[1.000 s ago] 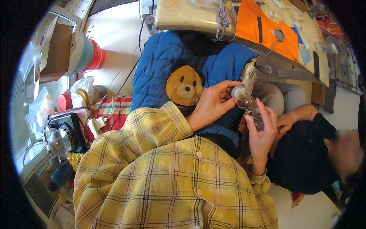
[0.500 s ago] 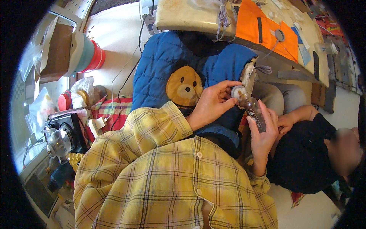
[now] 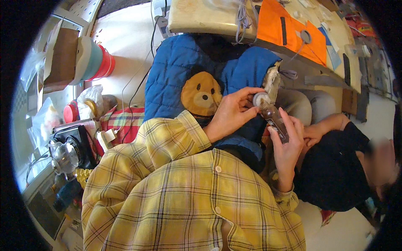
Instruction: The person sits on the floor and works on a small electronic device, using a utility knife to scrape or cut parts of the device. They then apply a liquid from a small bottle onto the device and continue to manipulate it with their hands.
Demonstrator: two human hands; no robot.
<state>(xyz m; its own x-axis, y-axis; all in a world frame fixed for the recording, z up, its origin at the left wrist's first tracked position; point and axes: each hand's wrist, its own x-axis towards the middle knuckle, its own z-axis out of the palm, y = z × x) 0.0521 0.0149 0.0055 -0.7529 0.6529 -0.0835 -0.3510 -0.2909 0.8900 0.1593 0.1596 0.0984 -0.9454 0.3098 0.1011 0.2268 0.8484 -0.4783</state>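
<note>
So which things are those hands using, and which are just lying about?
In use:
- bottle, held in the right hand
- its pale round end, at the left hand

Just lying about, it seems:
- orange cloth
- wire bundle
- box
- red bucket

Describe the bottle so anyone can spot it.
Find the bear face on the blue quilted cloth. Right of it, the right hand holds the bottle, left hand pinching its pale round top. It's translucent brown with white lettering, unlike the cloth.
</note>
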